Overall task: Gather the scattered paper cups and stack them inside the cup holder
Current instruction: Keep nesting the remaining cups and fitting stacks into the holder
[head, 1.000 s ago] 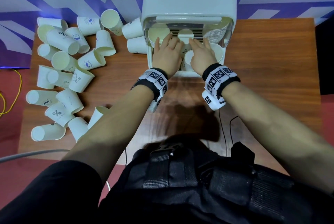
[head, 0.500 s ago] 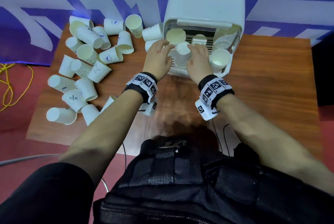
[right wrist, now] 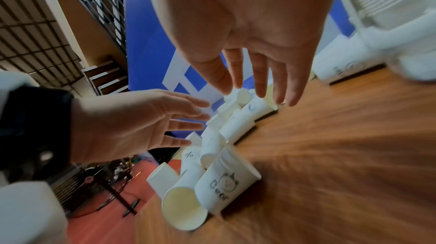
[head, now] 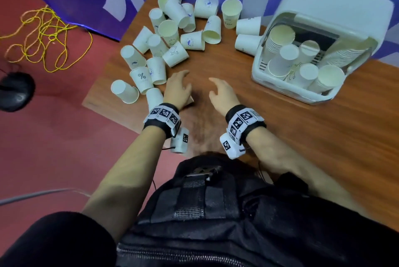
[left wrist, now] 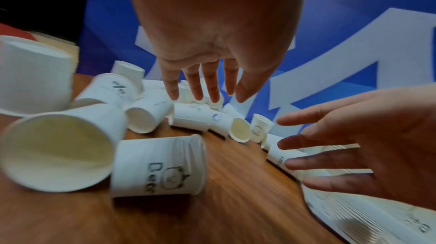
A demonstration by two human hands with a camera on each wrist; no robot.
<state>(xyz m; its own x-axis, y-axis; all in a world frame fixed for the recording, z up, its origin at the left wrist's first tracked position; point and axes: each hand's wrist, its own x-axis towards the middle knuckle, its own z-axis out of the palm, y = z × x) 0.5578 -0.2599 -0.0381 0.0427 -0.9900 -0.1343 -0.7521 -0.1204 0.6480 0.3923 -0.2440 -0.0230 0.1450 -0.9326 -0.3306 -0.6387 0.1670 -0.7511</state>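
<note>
Both hands, left (head: 177, 89) and right (head: 222, 94), hover side by side, fingers spread, holding nothing.

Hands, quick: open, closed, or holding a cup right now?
Left hand: open, fingers spread, holding nothing, beside the loose cups.
Right hand: open, fingers spread, holding nothing, above the table.

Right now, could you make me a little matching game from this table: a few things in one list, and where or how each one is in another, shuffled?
Things:
1. "Bear" cup
2. "%" cup
3. cup holder
4. yellow cord

Places or states:
a. on the red floor, off the table's left side
b. bottom up, in the loose pile
c. lying on its side beneath the left hand
d. on the table's right part, stacks of cups inside

Pairs: 1-c, 2-b, 3-d, 4-a
</note>
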